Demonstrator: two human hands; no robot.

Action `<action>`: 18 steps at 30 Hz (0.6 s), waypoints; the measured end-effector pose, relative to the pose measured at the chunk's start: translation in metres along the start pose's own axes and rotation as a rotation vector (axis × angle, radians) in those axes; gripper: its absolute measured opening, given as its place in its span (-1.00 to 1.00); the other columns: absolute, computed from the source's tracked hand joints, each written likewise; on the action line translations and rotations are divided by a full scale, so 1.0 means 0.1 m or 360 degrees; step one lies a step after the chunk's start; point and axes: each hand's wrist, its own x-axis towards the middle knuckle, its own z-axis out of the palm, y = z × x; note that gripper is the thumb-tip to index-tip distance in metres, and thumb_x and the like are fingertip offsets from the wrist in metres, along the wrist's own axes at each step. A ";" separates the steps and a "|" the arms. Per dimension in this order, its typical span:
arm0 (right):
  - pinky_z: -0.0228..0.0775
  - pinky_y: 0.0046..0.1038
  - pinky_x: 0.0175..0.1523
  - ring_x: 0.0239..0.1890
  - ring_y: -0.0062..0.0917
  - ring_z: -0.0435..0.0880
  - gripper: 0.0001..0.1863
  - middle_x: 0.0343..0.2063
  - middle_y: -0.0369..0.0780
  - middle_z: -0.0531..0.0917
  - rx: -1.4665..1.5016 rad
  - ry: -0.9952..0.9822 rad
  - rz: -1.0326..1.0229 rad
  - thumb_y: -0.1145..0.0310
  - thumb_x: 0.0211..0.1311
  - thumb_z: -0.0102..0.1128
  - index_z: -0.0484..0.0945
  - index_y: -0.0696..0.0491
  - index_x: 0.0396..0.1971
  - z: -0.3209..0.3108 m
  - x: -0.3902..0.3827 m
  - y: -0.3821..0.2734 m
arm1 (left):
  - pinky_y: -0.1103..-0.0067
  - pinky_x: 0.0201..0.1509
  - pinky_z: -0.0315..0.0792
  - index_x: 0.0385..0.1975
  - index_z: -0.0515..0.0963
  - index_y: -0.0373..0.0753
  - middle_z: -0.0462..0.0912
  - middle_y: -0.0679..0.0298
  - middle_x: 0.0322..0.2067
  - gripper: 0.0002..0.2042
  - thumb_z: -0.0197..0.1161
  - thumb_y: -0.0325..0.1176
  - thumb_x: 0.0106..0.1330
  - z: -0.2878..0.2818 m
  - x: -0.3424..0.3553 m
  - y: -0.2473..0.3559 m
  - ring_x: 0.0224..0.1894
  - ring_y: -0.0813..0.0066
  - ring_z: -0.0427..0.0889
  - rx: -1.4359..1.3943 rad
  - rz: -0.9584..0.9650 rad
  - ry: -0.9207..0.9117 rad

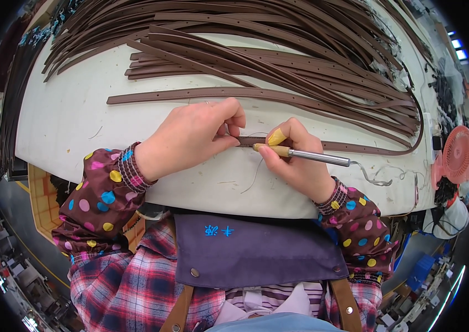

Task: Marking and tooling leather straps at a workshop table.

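My left hand (187,133) pinches the end of a brown strap (252,140), its thumb and forefinger closed at the strap's left end. In my right hand (307,176) is a pen-like tool with a wooden grip and a metal barrel (320,157), its wooden end pointing left at the strap. Yellow tape (276,136) wraps a finger of that hand. The strap runs right behind my right hand. A thin dark thread (256,174) trails below it on the table. The tool's tip is too small to make out.
A single strap (190,94) lies just beyond my hands, with a heap of brown straps (279,61) behind it. Wire (375,180) lies right of my right hand on the white table (79,127). A pink round fan (459,154) is at the right.
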 end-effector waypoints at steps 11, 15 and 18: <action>0.35 -0.57 -0.55 -0.67 -0.58 0.52 -0.70 -0.66 -0.25 0.53 -0.0031 0.0001 -0.0015 0.40 0.05 0.38 0.34 0.09 -0.48 0.00 -0.01 0.00 | 0.58 -0.38 0.48 -0.33 0.44 -0.25 0.58 0.30 -0.43 -0.78 0.32 -0.51 0.06 -0.01 0.01 0.01 -0.42 0.48 0.59 -0.0017 0.0015 0.0015; 0.34 -0.57 -0.56 -0.67 -0.58 0.52 -0.69 -0.66 -0.25 0.53 -0.0032 0.0001 -0.0022 0.39 0.05 0.38 0.34 0.09 -0.48 -0.01 -0.01 0.00 | 0.58 -0.39 0.48 -0.34 0.43 -0.24 0.58 0.31 -0.44 -0.79 0.32 -0.51 0.06 -0.01 0.01 0.02 -0.42 0.48 0.59 -0.0016 0.0023 0.0014; 0.34 -0.56 -0.56 -0.67 -0.58 0.52 -0.69 -0.67 -0.25 0.53 -0.0026 0.0005 -0.0017 0.39 0.05 0.38 0.34 0.09 -0.48 0.00 -0.01 0.01 | 0.57 -0.39 0.47 -0.35 0.43 -0.23 0.58 0.31 -0.45 -0.80 0.32 -0.51 0.07 -0.01 0.01 0.02 -0.43 0.47 0.58 -0.0009 0.0025 0.0014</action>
